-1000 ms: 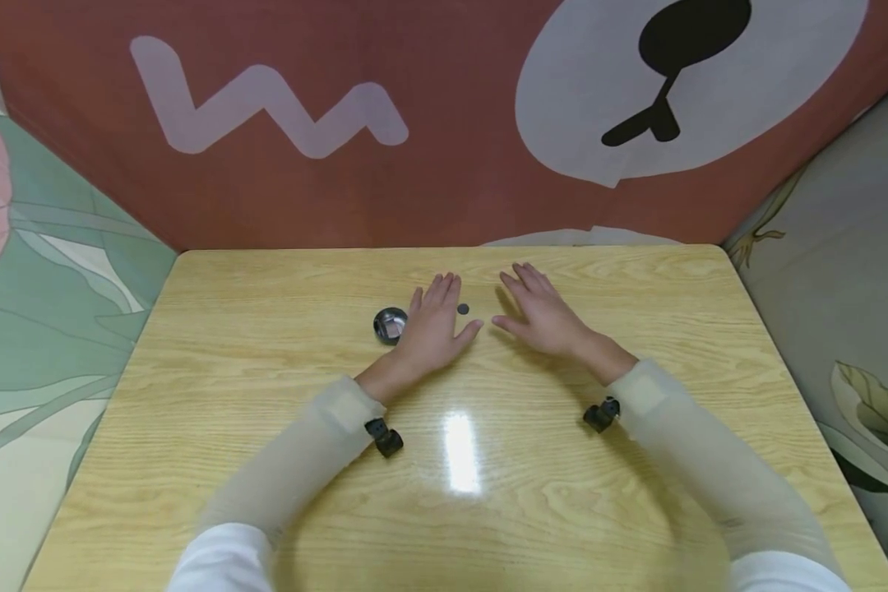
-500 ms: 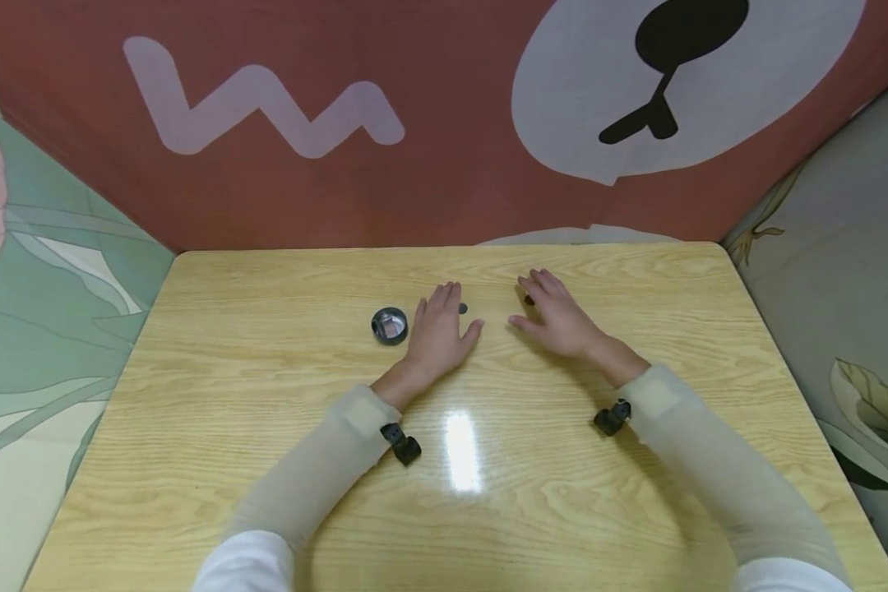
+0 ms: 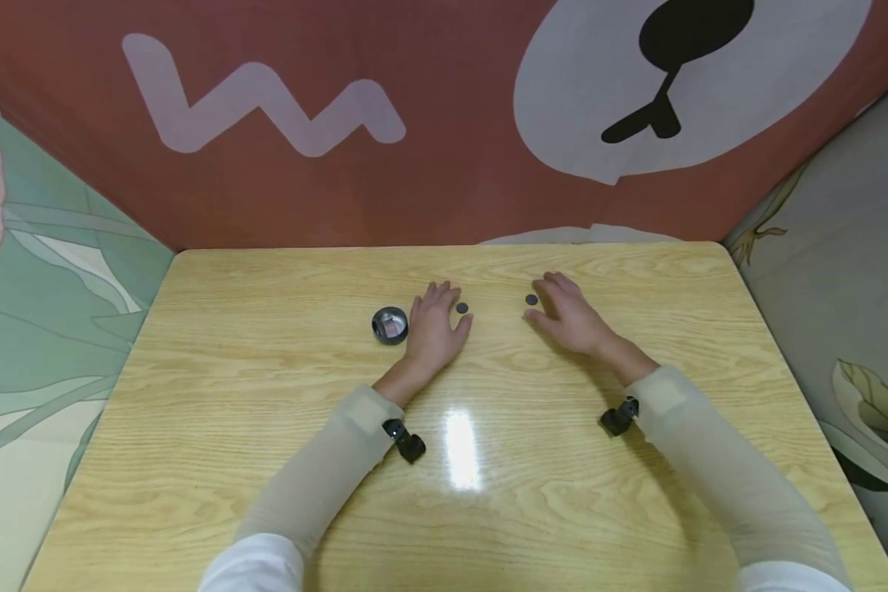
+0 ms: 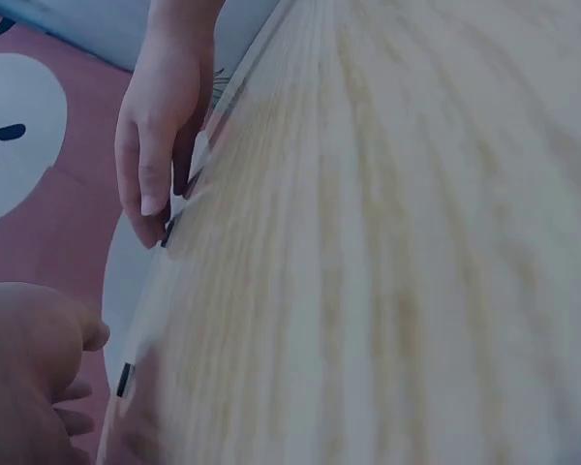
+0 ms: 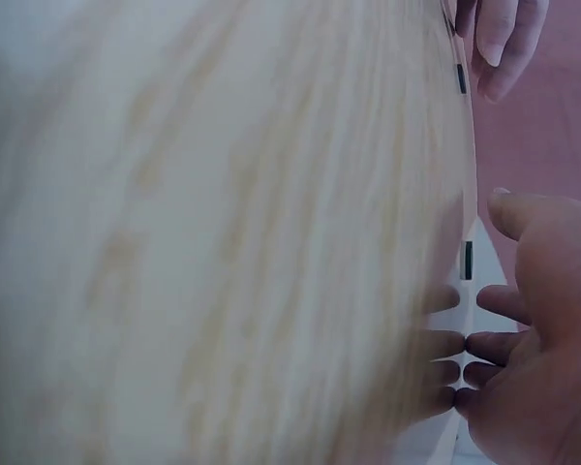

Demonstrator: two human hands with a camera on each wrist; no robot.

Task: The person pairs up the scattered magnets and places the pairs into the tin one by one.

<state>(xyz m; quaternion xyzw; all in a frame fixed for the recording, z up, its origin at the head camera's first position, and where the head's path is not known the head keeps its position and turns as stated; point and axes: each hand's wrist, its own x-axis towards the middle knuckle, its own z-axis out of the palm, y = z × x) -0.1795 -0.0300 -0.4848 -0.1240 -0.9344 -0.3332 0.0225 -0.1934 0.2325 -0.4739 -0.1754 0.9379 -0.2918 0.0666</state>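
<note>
Two small dark discs lie on the table in the head view, one (image 3: 462, 308) beside my left hand (image 3: 432, 330), the other (image 3: 531, 299) beside my right hand (image 3: 571, 317). Each disc sits between the thumb and fingertips of the nearer hand, with a gap around it. Neither hand holds anything; the fingers are relaxed. In the left wrist view the left hand (image 4: 34, 373) is beside a thin dark disc (image 4: 125, 380) seen edge-on. In the right wrist view the right hand (image 5: 552, 329) is next to its disc (image 5: 468, 261), fingertips at the tabletop.
A round dark dish (image 3: 390, 326) with a shiny inside and something pale in it stands just left of the left hand. The wooden table (image 3: 215, 411) meets a reddish-brown printed backdrop (image 3: 459, 189) at its far edge. Patterned cloths hang on both sides.
My right hand has moved right, and the disc beside it, hidden a second ago, is in full view. My left hand has shifted slightly right, uncovering the dish.
</note>
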